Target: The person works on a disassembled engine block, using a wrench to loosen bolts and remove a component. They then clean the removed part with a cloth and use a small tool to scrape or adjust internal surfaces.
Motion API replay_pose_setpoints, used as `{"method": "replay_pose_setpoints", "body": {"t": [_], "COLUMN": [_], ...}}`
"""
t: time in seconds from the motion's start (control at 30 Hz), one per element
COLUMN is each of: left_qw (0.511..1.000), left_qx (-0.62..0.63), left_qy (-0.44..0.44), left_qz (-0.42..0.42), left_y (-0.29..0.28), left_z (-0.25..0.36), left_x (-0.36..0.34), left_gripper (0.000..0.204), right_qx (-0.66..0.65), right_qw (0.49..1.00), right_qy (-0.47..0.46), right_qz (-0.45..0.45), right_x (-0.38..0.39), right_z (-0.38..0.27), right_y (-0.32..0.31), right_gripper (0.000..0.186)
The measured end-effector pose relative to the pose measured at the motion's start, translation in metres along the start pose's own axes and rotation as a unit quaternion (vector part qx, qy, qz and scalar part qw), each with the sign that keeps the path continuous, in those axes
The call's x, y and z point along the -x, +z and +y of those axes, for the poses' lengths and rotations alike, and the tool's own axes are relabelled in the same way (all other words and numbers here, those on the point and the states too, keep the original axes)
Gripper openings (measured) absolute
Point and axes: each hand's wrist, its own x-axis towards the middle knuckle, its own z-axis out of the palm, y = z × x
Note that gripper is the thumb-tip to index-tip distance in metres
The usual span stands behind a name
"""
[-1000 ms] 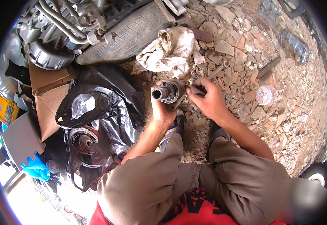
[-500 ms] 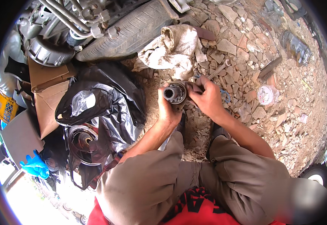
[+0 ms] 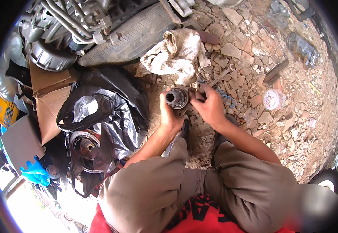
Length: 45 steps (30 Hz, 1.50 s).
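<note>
A metal splined shaft with a bearing and flange [image 3: 178, 98] is held up between my knees, its toothed hollow end tilted up and to the left. My left hand [image 3: 170, 116] is wrapped round its left and lower side. At the flange's right edge my right hand [image 3: 208, 104] has thumb and fingers pinched together against the part; whether something small is between them I cannot make out. Just beyond the hands lies a dirty cream cloth [image 3: 176, 54]. A wrench [image 3: 220, 77] rests on the rubble to the right of the cloth.
A black plastic bag [image 3: 110, 101], a cardboard box [image 3: 52, 105] and an open bag holding a round metal part [image 3: 86, 149] stand at the left. A tyre [image 3: 134, 39] lies behind. Broken stone covers the right, with a brush [image 3: 276, 70] and a clear plastic cup [image 3: 273, 99].
Both hands and the splined part have shifted slightly left. The part's toothed end has tipped a little further left; the right fingers remain at the flange.
</note>
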Motion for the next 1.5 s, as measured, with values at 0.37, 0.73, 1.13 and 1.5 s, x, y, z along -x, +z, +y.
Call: {"method": "replay_pose_setpoints", "body": {"t": [0.37,0.73,1.13,1.5], "left_qw": [0.999,0.997,0.998,0.969], "left_qx": [-0.021,-0.044,-0.002,-0.19], "left_qy": [0.017,0.037,0.008,0.038], "left_qz": [-0.022,-0.056,-0.057,-0.152], "left_y": [0.001,0.007,-0.002,0.012], "left_z": [0.0,0.005,0.009,0.021], "left_x": [0.001,0.004,0.004,0.018], "left_gripper": [0.042,0.044,0.044,0.045], "right_qx": [-0.098,-0.106,-0.116,0.052], "right_qw": [0.993,0.992,0.984,0.98], "right_qy": [0.062,0.074,0.064,-0.156], "right_qz": [0.031,0.012,-0.12,-0.111], "right_x": [0.005,-0.001,-0.033,-0.026], "right_z": [0.015,0.006,-0.03,-0.033], "right_y": [0.009,0.004,-0.07,-0.048], "right_gripper": [0.028,0.027,0.018,0.022]}}
